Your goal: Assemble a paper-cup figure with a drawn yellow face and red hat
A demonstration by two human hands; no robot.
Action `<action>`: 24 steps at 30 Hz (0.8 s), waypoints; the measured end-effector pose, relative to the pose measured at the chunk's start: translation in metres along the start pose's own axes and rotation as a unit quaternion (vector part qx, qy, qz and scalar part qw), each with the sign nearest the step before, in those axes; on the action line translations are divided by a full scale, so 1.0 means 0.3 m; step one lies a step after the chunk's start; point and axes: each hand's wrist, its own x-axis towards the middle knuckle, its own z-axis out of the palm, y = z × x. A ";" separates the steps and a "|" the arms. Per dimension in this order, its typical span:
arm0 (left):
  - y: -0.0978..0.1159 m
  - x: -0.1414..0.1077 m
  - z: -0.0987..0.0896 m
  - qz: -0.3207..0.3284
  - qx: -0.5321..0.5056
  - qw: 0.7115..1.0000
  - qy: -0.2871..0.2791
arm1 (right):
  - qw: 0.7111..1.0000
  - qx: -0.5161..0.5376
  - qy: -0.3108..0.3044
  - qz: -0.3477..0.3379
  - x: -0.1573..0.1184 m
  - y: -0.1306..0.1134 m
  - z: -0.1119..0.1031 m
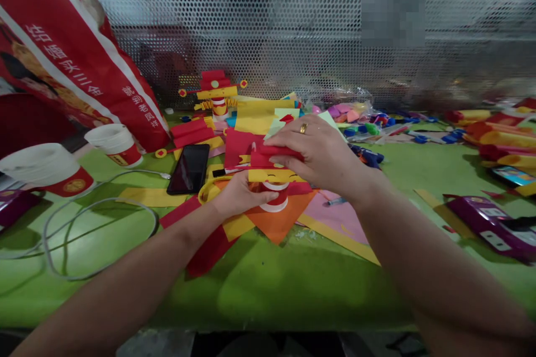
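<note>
A figure made from a white and red paper cup [276,204] stands upright in front of me on orange paper [276,228]. Around its upper part runs a yellow paper band [274,177] with curved eyes drawn on it, and a red rolled paper hat [268,150] sits above. My left hand [238,198] is closed round the cup's left side, its thumb across the front. From above and the right, my right hand [316,148], with a ring on one finger, grips the red paper hat between thumb and fingers; its far side is hidden.
A finished-looking similar figure [218,95] stands behind. To the left are a black phone [189,170], a white cable [96,201], stacked paper cups [46,170] and a large red bag [75,50]. A blue glue gun [371,156] and a purple device [489,226] lie to the right.
</note>
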 end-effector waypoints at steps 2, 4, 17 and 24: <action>0.001 0.000 0.000 -0.007 -0.007 1.000 -0.005 | 1.000 -0.004 0.011 0.009 -0.001 0.003 0.001; 0.002 0.001 -0.001 -0.017 -0.005 1.000 -0.002 | 0.999 -0.004 0.040 0.027 -0.003 0.003 -0.012; -0.005 0.002 -0.021 0.023 0.002 1.000 -0.013 | 0.976 0.044 0.200 -0.076 -0.227 -0.049 -0.018; -0.026 0.007 -0.035 0.040 0.016 0.999 0.025 | 0.986 0.029 0.147 -0.077 -0.237 -0.048 0.019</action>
